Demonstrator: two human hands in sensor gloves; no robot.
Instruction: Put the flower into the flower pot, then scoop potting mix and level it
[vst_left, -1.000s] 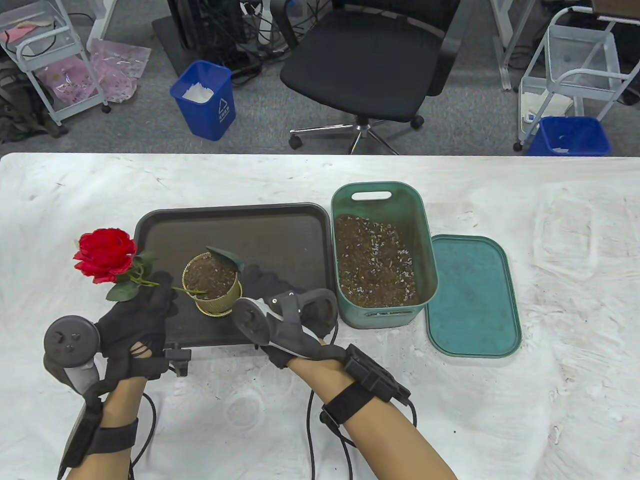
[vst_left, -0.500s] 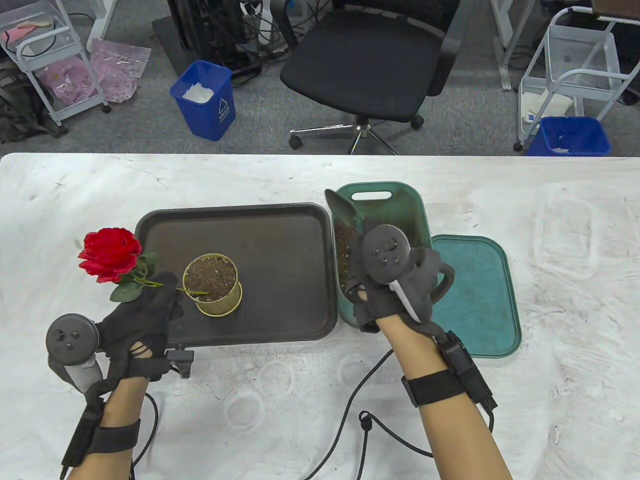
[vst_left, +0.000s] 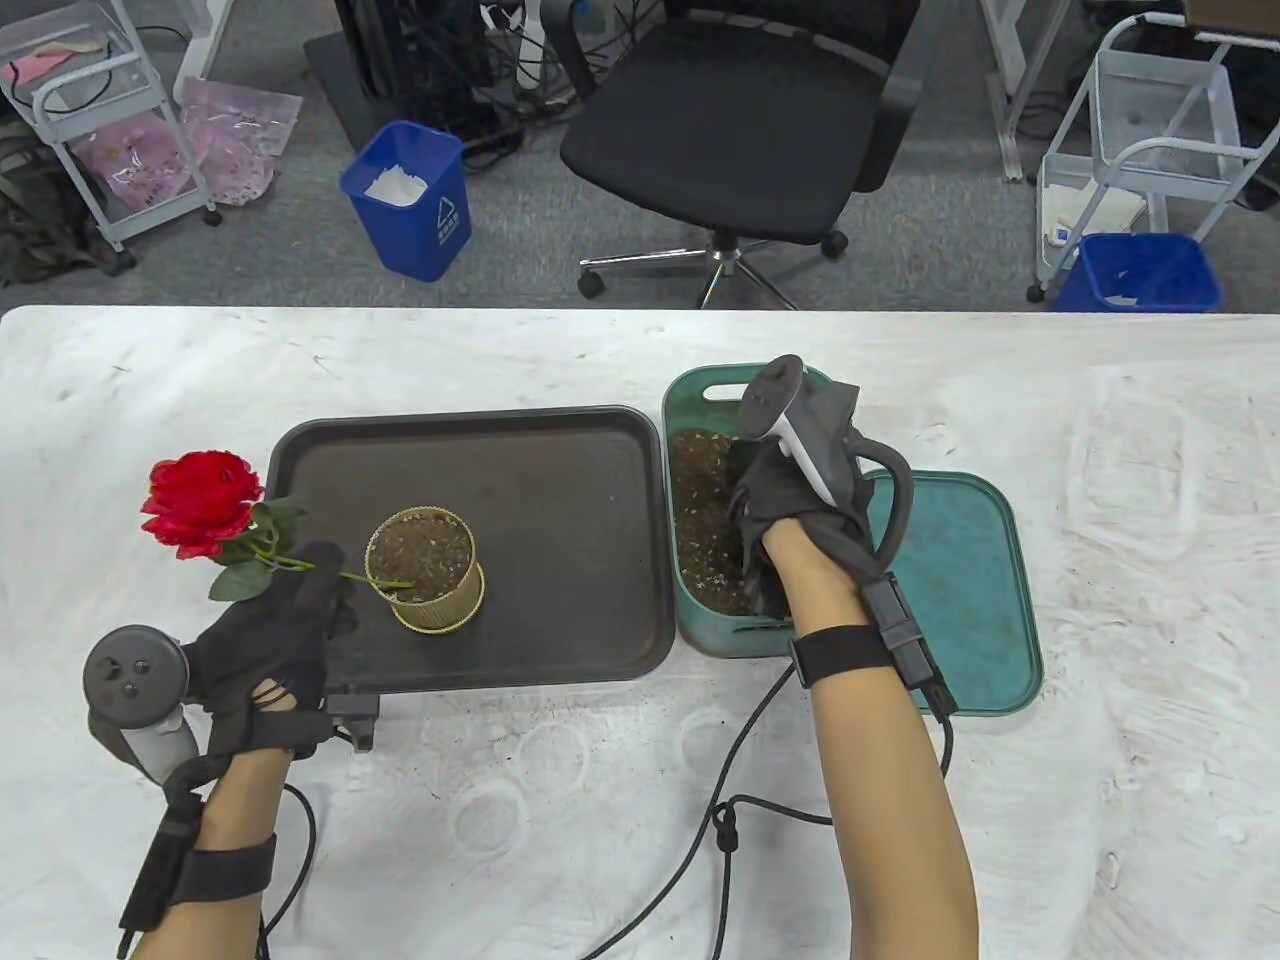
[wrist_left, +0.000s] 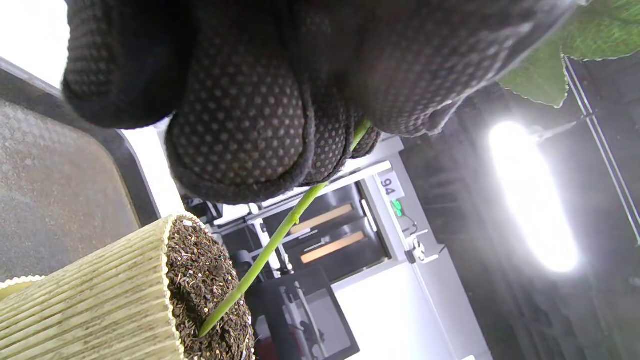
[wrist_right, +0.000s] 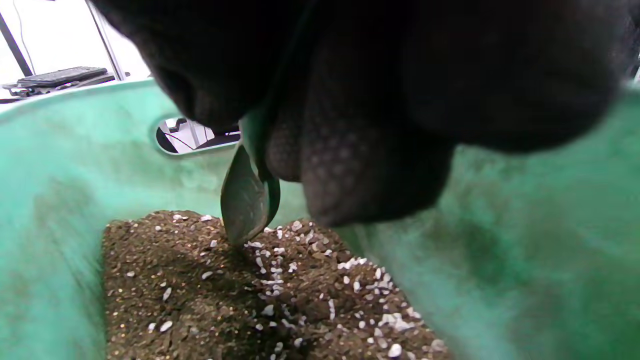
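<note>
A red rose (vst_left: 202, 502) leans out to the left of a ribbed yellow pot (vst_left: 424, 572) that stands on the dark tray (vst_left: 560, 470). Its green stem (wrist_left: 270, 247) slants down into the pot's soil (wrist_left: 205, 285). My left hand (vst_left: 275, 640) pinches the stem just left of the pot. My right hand (vst_left: 800, 480) is down inside the green bin (vst_left: 700, 390) and grips a small green scoop (wrist_right: 247, 195). The scoop's tip touches the potting mix (wrist_right: 260, 295).
The bin's green lid (vst_left: 960, 590) lies flat to the right of the bin. Glove cables (vst_left: 740, 800) trail over the white table near its front edge. An office chair (vst_left: 740, 120) and blue waste bins (vst_left: 410, 200) stand beyond the far edge.
My right hand has carried the scoop from the pot over to the bin and lowered it into the potting mix. The left hand has kept hold of the stem with little movement.
</note>
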